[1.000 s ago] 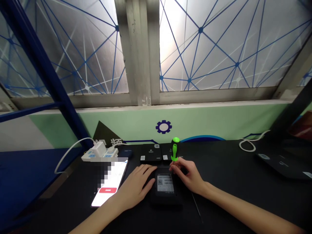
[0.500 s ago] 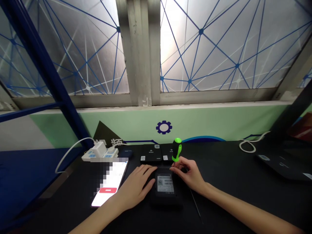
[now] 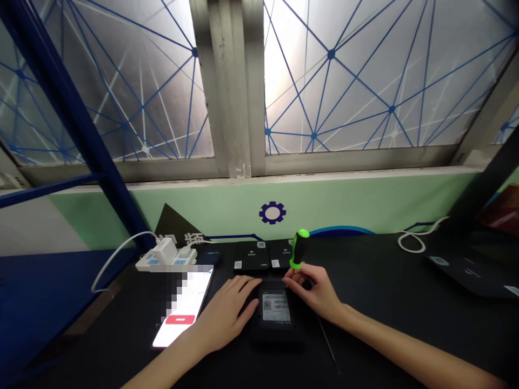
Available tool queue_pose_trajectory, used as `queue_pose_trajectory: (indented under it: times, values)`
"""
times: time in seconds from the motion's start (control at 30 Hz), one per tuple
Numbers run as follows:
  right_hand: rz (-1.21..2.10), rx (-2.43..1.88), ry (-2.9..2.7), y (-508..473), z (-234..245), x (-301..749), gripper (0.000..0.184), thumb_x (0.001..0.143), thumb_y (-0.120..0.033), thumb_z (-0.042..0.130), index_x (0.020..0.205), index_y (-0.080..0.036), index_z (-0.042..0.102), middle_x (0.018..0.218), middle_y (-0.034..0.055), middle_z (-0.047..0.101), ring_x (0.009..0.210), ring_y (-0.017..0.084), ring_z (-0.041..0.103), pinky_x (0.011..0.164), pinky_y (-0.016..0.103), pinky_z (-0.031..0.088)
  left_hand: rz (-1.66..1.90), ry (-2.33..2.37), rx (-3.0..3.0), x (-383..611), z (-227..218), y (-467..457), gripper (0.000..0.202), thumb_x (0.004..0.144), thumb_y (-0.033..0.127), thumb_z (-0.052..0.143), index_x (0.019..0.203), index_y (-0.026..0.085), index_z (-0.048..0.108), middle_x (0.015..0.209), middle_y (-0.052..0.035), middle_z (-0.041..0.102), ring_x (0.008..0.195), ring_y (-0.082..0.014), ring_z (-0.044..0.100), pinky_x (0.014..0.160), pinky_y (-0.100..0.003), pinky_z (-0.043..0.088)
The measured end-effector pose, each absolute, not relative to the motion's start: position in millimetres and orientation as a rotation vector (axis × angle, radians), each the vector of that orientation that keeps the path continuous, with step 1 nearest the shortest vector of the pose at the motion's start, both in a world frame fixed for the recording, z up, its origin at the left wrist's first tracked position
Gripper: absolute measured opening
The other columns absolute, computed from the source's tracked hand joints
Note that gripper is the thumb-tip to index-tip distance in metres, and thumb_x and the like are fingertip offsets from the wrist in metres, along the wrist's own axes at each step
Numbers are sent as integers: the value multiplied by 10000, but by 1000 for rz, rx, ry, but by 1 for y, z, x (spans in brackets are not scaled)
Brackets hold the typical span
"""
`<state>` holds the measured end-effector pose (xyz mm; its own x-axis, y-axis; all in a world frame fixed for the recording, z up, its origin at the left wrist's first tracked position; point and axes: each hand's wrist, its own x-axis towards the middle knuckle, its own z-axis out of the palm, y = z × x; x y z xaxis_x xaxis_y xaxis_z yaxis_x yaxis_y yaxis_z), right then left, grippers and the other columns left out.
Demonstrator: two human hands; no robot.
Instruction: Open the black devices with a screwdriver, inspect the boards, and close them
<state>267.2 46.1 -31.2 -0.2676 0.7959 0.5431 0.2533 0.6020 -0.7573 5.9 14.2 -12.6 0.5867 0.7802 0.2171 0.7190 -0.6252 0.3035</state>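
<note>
A flat black box [image 3: 279,336] with a white label [image 3: 276,307] facing up lies on the dark table in front of me. My left hand [image 3: 232,303] rests along its left side, fingers stretched out and thumb apart, fingertips at the far left corner. At the far right corner, the thumb and fingers of my right hand [image 3: 314,287] pinch the lower part of a green-and-black screwdriver [image 3: 299,249]. Its handle rises above the hand, leaning slightly right, and its tip is hidden. A thin dark rod [image 3: 327,343] extends from under my right hand towards me.
Two similar black boxes [image 3: 251,256] stand behind, against the wall. To the left are a lit phone [image 3: 184,308] and a white power strip [image 3: 146,263] with a plugged-in charger [image 3: 165,250]. On the right lie a black device [image 3: 470,276] and a white cable [image 3: 413,249].
The screwdriver's handle has turned and its top has tipped a little to the right. Both hands remain in about the same places on the box.
</note>
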Motion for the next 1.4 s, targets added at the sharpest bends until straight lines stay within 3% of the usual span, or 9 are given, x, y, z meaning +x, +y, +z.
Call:
queue_pose_trajectory:
  times: [0.2, 0.8, 0.97, 1.13, 1.4]
  values:
    - [872, -878, -1684, 49, -38, 267, 268, 827, -391, 796, 780, -199, 615, 702, 25, 708, 603, 173, 674, 562, 273, 548, 524, 1251, 2646, 6, -12, 14, 394, 1074, 334, 404, 1461, 277, 451, 1385, -65, 566, 1261, -259, 538, 1086, -456, 444]
    - [740, -796, -1849, 45, -26, 269, 207, 977, -365, 607, 879, -196, 676, 859, 62, 746, 711, 184, 686, 676, 291, 544, 535, 1251, 2647, 7, -13, 15, 401, 1069, 325, 419, 1466, 279, 451, 1382, -62, 568, 1250, -253, 546, 1073, -435, 458]
    - [729, -834, -1791, 48, -28, 267, 244, 940, -395, 658, 816, -186, 683, 785, 49, 706, 616, 157, 614, 588, 271, 515, 523, 1256, 2652, 5, -12, 14, 399, 1074, 329, 408, 1468, 280, 448, 1397, -64, 562, 1266, -258, 537, 1096, -451, 435]
    - [802, -851, -1701, 50, -33, 266, 274, 861, -442, 747, 799, -181, 689, 707, 32, 697, 596, 162, 641, 565, 262, 540, 525, 1250, 2650, 5, -12, 14, 398, 1071, 323, 414, 1464, 269, 451, 1390, -71, 565, 1257, -259, 540, 1088, -448, 440]
    - [714, -806, -1768, 46, -31, 270, 191, 939, -355, 661, 839, -198, 702, 844, 62, 754, 706, 191, 682, 677, 298, 552, 533, 1246, 2641, 6, -11, 13, 401, 1070, 330, 412, 1466, 279, 453, 1379, -67, 573, 1252, -261, 545, 1085, -451, 444]
